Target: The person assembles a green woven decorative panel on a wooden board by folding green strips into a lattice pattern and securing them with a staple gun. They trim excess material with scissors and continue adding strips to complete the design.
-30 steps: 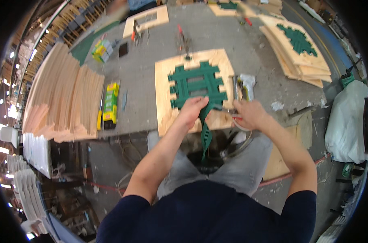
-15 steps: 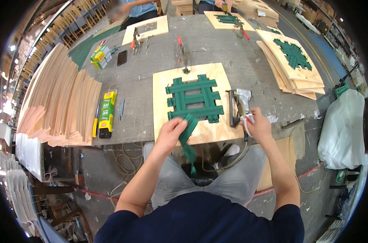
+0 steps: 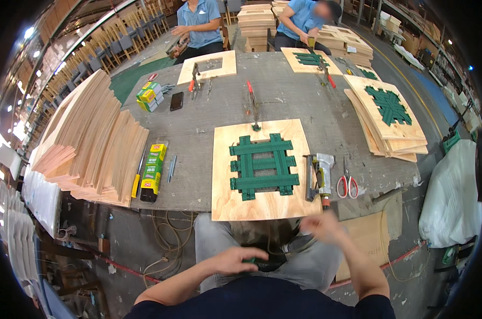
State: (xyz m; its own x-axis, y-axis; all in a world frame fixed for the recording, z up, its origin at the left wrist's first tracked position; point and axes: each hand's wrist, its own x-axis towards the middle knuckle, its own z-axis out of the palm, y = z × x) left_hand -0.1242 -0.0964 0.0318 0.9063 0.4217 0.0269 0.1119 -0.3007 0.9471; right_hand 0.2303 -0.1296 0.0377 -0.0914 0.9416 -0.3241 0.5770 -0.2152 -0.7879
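My left hand (image 3: 238, 260) is drawn back over my lap, fingers curled around a bit of green webbing strap (image 3: 258, 261) that shows between thumb and forefinger; the rest of the strap is hidden. Just off the table's front edge, my right hand (image 3: 323, 226) is smeared by motion, so its fingers are unclear. In front of me a plywood panel (image 3: 225, 207) carries green webbing strips (image 3: 262, 182) woven across its cut-out. A pneumatic staple gun (image 3: 321, 175) lies on the panel's right edge, and scissors with red-and-white handles (image 3: 347, 185) rest to its right.
A clamp (image 3: 253, 106) grips the panel's far edge. Stacked wooden pieces (image 3: 92, 143), a yellow-green staple box (image 3: 153, 173) and a yellow-handled knife (image 3: 138, 178) are at left. Webbed panels (image 3: 387, 109) pile up at right. Two co-workers (image 3: 201, 26) sit across the table.
The scissors have left my right hand and lie on the table. My left hand has moved from the panel's front edge back to my lap. The view has tilted up.
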